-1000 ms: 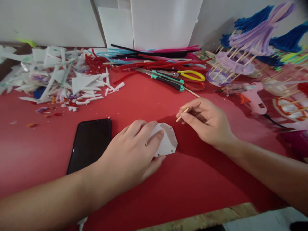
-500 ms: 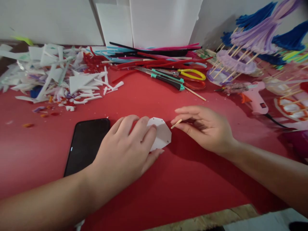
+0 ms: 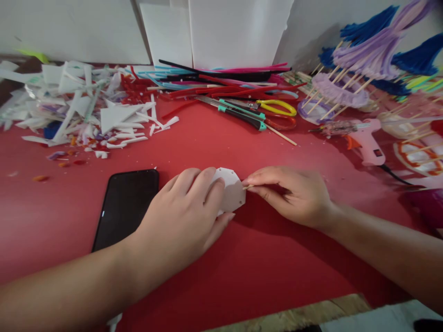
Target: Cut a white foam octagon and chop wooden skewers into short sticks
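My left hand (image 3: 185, 207) is closed on a white many-sided foam or card piece (image 3: 232, 191), its fingers covering the left part. Small holes show near the edge of the piece. In my right hand (image 3: 292, 193) a short thin wooden stick (image 3: 248, 187) is pinched between thumb and fingertips. The stick's tip lies at the right edge of the white piece; whether it enters a hole I cannot tell. A black phone (image 3: 126, 207) lies just left of my left hand.
White scraps (image 3: 117, 120) are heaped at the back left. Pipe cleaners (image 3: 221, 83), a utility knife (image 3: 242, 115) and yellow-handled scissors (image 3: 277, 107) lie at the back. On the right are a pink glue gun (image 3: 370, 138) and fuzzy purple stick-built crafts (image 3: 341, 90).
My right hand has moved slightly left and down, bringing the stick to the edge of the white piece. The stick has turned flatter. My left hand has hardly moved.
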Available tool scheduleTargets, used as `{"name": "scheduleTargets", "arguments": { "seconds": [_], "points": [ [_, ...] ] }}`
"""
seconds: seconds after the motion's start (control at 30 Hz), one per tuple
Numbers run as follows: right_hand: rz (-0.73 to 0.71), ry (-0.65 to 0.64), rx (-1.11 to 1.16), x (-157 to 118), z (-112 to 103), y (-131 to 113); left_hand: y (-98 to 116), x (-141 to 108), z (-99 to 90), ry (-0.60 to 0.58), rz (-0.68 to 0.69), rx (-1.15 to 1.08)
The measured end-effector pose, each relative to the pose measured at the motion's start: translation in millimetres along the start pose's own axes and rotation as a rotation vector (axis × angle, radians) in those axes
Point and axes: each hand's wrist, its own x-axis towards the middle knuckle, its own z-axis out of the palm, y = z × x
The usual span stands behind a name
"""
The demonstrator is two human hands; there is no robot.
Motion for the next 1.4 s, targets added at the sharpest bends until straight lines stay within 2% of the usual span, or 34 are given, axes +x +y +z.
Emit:
{"name": "scheduleTargets", "arguments": {
  "seconds": [0.87, 1.2, 1.4],
  "points": [
    [0.079, 0.014, 0.0, -0.2, 1.3, -0.1, -0.8, -0.2, -1.1, -0.027, 0.013, 0.008],
    [0.065, 0.005, 0.004, -0.5, 2.9, 1.3, 0.0, -0.1, -0.6, -0.012, 0.005, 0.012],
    [-0.024, -0.005, 0.011, 1.9, 1.3, 1.7, -0.1, -0.3, 0.0, -0.012, 0.003, 0.02]
  ]
}}
